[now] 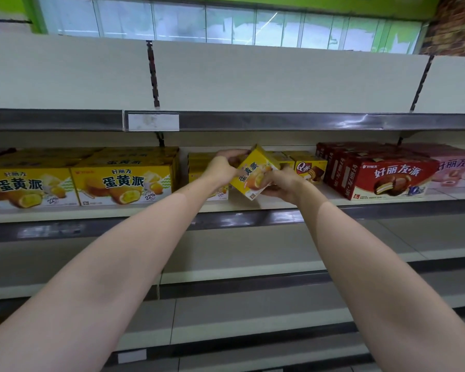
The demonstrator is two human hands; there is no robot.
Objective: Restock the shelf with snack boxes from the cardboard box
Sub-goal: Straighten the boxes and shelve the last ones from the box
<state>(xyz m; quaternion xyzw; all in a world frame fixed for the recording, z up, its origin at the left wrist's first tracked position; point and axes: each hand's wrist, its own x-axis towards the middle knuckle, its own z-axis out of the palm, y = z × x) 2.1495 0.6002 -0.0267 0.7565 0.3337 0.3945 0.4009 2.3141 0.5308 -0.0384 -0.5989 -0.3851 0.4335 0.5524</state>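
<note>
Long shelf (pixel 253 206) runs across mid-frame, with big yellow boxes (pixel 121 183) at left and red boxes (pixel 387 178) at right. Dead center, both hands grip a small yellow snack box (pixel 253 174), tilted, just above the shelf: left hand (pixel 222 167) on its upper-left edge, right hand (pixel 285 185) curled under its lower right.

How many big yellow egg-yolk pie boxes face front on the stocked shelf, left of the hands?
2: one large yellow box at the far left edge, the other large yellow box beside it. More sit behind them, hidden rows uncounted.
</note>
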